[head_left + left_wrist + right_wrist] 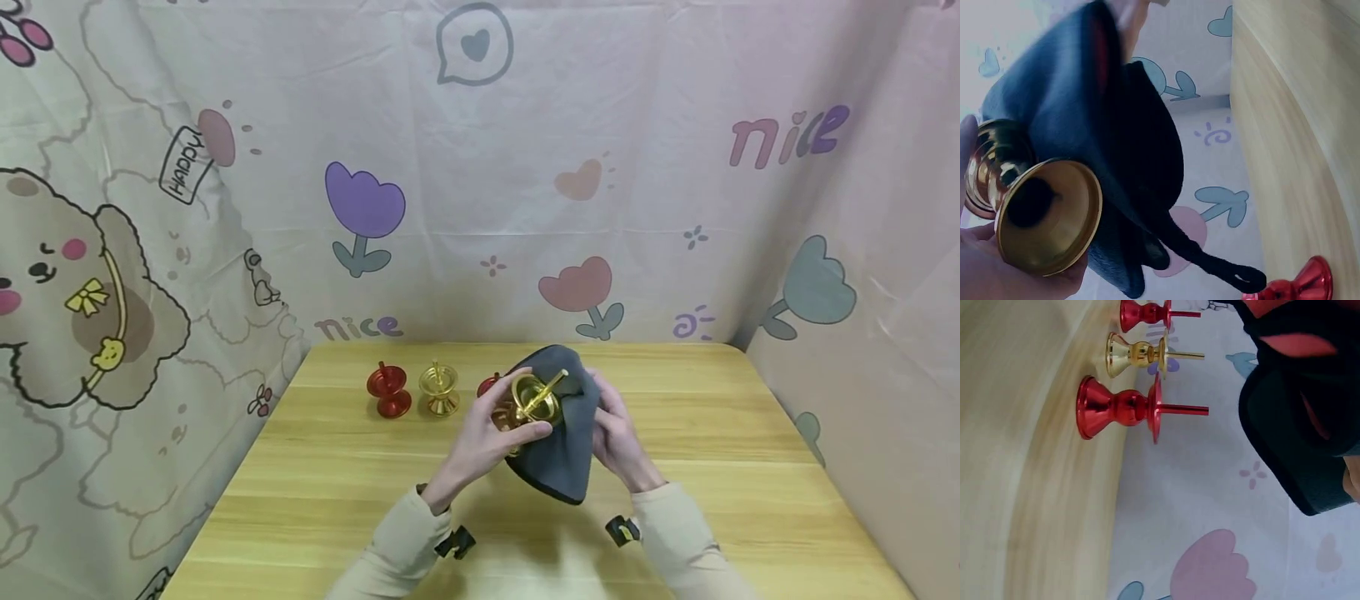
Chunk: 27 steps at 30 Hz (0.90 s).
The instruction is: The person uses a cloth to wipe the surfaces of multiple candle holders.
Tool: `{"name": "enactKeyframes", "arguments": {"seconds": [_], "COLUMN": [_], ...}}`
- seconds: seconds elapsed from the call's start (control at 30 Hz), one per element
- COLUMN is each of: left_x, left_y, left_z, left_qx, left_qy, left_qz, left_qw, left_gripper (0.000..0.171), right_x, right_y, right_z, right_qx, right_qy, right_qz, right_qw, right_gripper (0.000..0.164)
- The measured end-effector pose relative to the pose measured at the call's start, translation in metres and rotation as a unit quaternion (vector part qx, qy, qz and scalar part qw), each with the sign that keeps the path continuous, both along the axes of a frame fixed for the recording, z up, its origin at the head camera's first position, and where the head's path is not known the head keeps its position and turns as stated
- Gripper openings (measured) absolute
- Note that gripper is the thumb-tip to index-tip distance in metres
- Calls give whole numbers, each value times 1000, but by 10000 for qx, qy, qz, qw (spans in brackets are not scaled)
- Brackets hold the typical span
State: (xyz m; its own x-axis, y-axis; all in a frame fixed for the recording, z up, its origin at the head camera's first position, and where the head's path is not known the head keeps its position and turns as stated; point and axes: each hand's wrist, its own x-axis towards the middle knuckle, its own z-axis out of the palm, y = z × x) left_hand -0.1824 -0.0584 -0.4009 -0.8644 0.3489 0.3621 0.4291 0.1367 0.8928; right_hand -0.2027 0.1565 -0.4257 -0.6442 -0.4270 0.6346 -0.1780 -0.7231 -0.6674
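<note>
A shiny gold candle holder (536,400) with a cup and a thin spike is tilted in my left hand (487,433), thumb and fingers gripping it. In the left wrist view the gold holder's hollow flared base (1066,219) faces the camera. Against the holder lies a dark grey cloth mitt (573,442) with black edging; a hanging loop (1235,272) dangles from it. My right hand (618,433) holds the mitt by its right side, fingertips partly hidden behind the fabric. Red shows inside the mitt's folds (1300,345) in the right wrist view.
Standing upright toward the back of the wooden table (315,500) are a red holder (390,392), a gold holder (438,387) and another red holder (1122,407), the last mostly hidden behind my left hand in the head view. A patterned curtain (465,183) hangs behind.
</note>
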Motion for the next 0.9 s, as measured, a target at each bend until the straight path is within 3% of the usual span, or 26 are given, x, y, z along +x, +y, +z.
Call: {"name": "enactKeyframes", "arguments": {"seconds": [0.1, 0.23, 0.33, 0.47, 0.5, 0.73, 0.9], "left_x": [6, 14, 17, 18, 18, 21, 21], "left_y": [2, 2, 2, 2, 2, -2, -3], "left_z": [2, 6, 9, 11, 11, 9, 6], "left_qx": [-7, -48, -75, -67, -111, -818, -1160], "left_qy": [81, 148, 287, 716, 846, 1546, 1617], "left_qz": [122, 41, -86, -168, -160, 53, 156], "left_qw": [9999, 9999, 9995, 9973, 9962, 9846, 9799], "left_gripper": [75, 81, 83, 85, 86, 86, 77], "right_x": [0, 0, 1, 3, 4, 7, 6], "right_y": [-5, -3, 2, 6, 6, 2, -3], "right_z": [6, 11, 17, 27, 30, 36, 32], "right_qx": [389, 1052, 1778, 2662, 2780, 2906, 3064], "right_qy": [240, 674, 1140, 1396, 1355, 1384, 1710], "right_qz": [22, -183, -969, -1918, -1943, -1606, -1875], "right_qw": [9990, 9920, 9726, 9343, 9309, 9331, 9175], "right_gripper": [62, 59, 44, 28, 26, 32, 41]}}
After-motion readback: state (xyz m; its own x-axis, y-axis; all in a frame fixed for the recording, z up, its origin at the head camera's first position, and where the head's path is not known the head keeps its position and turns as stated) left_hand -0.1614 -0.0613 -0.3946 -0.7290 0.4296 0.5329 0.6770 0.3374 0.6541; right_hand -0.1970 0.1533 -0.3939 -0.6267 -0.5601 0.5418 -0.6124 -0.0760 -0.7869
